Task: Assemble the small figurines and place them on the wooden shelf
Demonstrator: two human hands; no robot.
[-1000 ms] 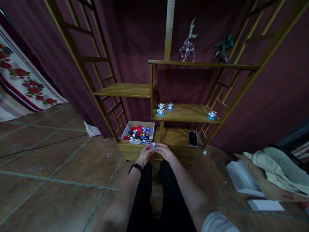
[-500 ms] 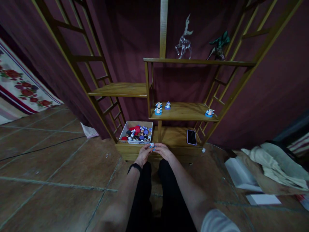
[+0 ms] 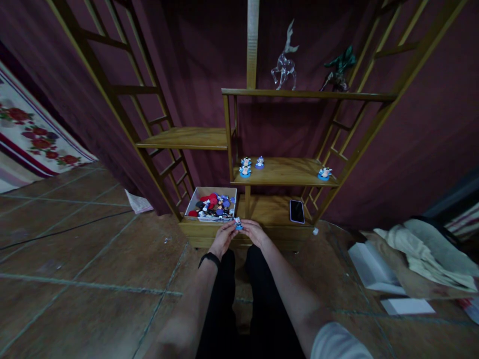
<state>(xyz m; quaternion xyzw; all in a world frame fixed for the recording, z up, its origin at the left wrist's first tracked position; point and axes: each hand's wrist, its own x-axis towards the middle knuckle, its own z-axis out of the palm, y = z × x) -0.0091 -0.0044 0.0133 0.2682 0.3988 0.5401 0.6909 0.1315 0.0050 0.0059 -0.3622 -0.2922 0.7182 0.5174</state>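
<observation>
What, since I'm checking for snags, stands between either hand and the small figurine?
Nothing visible: left hand and right hand both hold the figurine directly. The box sits beyond them, not in between.

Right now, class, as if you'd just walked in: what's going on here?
The person's left hand and right hand hold a small figurine between them, in front of a wooden shelf unit. On its lower shelf, an open box of mixed small items sits at the left, and a phone lies toward the right. The middle shelf bears three figures near its left end and another figure near its right.
</observation>
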